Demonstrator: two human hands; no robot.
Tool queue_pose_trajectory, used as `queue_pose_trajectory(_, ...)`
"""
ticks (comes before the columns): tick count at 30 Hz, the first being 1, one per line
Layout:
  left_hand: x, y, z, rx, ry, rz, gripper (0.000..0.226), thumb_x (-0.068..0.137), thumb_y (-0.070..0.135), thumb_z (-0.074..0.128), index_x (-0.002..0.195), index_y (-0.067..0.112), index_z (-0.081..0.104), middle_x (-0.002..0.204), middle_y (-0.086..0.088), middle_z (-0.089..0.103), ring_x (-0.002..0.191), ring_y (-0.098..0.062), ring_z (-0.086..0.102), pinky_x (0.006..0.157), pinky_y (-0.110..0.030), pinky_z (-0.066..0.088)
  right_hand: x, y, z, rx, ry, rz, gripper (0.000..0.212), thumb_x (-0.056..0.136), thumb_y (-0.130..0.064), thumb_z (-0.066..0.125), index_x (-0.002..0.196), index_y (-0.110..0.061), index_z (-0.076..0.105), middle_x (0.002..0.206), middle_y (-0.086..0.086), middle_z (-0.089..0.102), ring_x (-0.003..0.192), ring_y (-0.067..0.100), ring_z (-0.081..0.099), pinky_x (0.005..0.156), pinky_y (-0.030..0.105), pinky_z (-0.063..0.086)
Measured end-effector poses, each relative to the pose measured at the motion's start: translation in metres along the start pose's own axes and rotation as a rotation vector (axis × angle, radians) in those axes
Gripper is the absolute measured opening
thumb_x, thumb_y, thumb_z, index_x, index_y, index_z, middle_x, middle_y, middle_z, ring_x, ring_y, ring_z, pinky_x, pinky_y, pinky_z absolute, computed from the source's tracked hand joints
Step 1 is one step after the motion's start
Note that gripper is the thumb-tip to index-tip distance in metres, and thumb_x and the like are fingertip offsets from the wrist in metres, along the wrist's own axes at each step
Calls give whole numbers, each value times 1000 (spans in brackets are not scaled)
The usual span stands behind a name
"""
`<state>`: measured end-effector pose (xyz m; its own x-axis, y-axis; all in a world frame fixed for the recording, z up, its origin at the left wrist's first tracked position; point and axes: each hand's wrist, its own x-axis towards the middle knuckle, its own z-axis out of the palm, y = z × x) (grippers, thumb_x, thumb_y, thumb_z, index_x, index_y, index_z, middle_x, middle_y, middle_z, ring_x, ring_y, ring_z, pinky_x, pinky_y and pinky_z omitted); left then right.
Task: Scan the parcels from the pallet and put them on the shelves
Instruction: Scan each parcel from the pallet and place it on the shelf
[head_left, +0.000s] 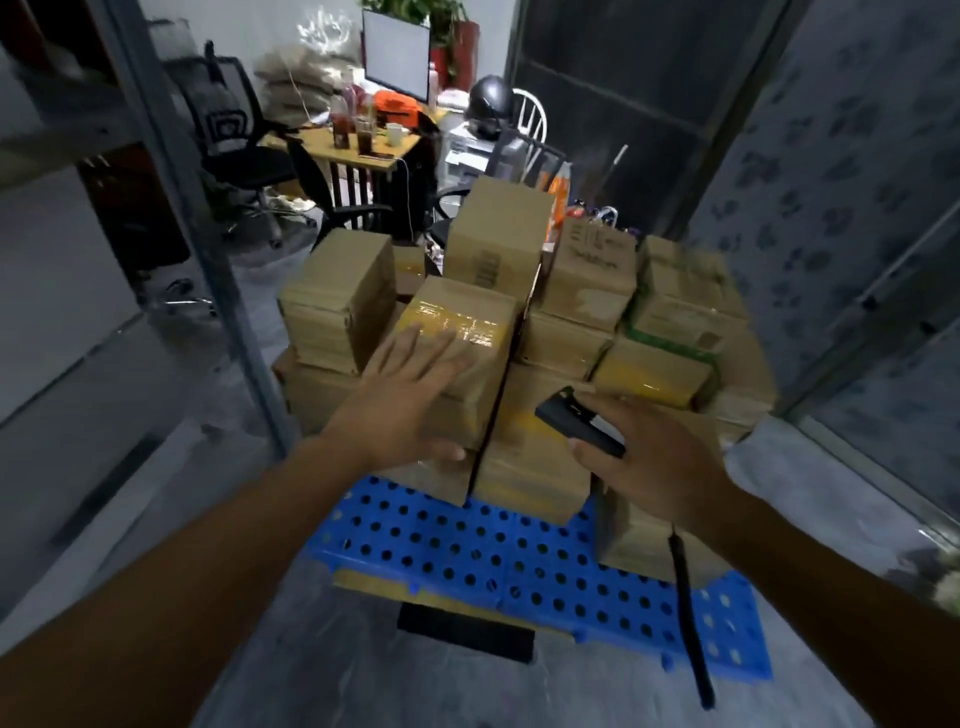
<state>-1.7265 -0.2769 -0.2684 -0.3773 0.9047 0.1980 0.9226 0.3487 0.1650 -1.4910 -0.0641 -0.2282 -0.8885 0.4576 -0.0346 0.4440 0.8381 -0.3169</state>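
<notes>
The left hand lies flat, fingers straight, on a taped parcel atop the stack. The right hand grips a black scanner over the blue pallet.

Pretty cluttered back room. A grey floor is running under everything, looking dull and patchy. At the far end a wooden desk is standing with a monitor glowing pale at its back edge, a white cup sitting near its right edge and some bottles crowding the middle. A black mesh office chair is parked at the desk's left side, with tan sacks piling up behind it. A dark helmet is resting right of the desk, in front of a white spindle-back chair. A dark panelled door is filling the far right, and a leafy-patterned grey wall is running along the right side.
</notes>
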Motion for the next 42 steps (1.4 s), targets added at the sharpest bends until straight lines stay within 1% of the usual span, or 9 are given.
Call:
queue_pose_trajectory(5,58,-6,20,187,-206,-84,140,64,84,73,148,53,-34,169,0,-26,154,-39,-23,125,-61,-6,39,47,17,38,-74,-1,66,92,-69,43,151,-44,28,127,-4,55,107,19,55,81,36,49)
queue_pose_trajectory(13,23,25,20,317,-89,-9,103,83,70,67,163,43,7,172,-17,6,154,-51,13,119,-68,22,68,86,33,150,-111,-103,66,90,-73,41,150,-47,31,110,-17,52,81,-1,47,65,22,38)
queue_pose_trajectory(20,-4,76,27,-72,320,-65,67,90,57,59,144,18,45,158,-20,43,140,-44,48,98,-63,53,55,111,38,258,-112,-28,71,87,-76,41,151,-48,29,130,-10,54,86,2,58,75,35,55)
queue_pose_trajectory(25,-3,114,55,-605,547,-174,67,88,57,70,147,49,38,156,25,38,139,4,45,99,-10,47,34,120,36,293,-71,26,73,85,-79,40,151,-49,29,125,-12,52,97,9,58,77,36,55)
queue_pose_trajectory(29,20,131,100,-1194,511,-325,74,84,45,83,145,41,41,150,13,43,138,-24,51,97,-50,58,12,132,29,323,22,111,76,83,-75,46,150,-40,39,120,-8,55,104,12,59,80,38,55)
queue_pose_trajectory(31,28,132,114,-1298,420,-411,81,76,56,86,143,41,43,149,12,46,136,-22,53,95,-54,58,5,137,31,282,46,137,73,84,-70,50,149,-37,43,120,-5,58,106,15,60,82,39,54)
queue_pose_trajectory(34,27,128,119,-1089,340,-322,84,72,65,84,142,48,41,149,24,42,139,-8,48,100,-44,56,-1,144,41,246,11,169,69,86,-63,54,148,-34,45,120,-3,59,106,17,59,84,40,52)
queue_pose_trajectory(38,33,118,94,-533,261,-117,106,66,77,77,148,21,41,172,3,12,160,-26,3,123,-56,24,-7,146,48,256,-38,192,73,82,-67,51,147,-35,46,123,0,60,108,20,59,87,43,52)
queue_pose_trajectory(42,69,138,64,-80,55,96,123,63,93,56,163,44,4,174,1,-7,158,-33,-16,120,-58,10,-9,145,45,273,-32,184,78,78,-74,46,147,-37,45,121,-1,61,107,19,59,84,42,53)
